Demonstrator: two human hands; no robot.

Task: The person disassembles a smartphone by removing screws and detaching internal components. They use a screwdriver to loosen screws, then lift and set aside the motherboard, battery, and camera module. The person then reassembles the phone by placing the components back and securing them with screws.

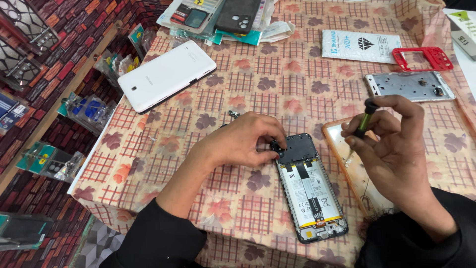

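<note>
An opened phone lies back-side up on the patterned tablecloth, its battery and black upper cover exposed. My left hand rests at the phone's top left corner, fingertips pinching a small dark part there. My right hand hovers to the right of the phone, holding a small green and black screwdriver with its tip pointing down over an orange-rimmed clear case.
A white tablet lies face down at the back left. A silver phone frame, a red frame and a white packet sit at the back right. Phone cases pile at the far edge. Packaged accessories hang on the left wall.
</note>
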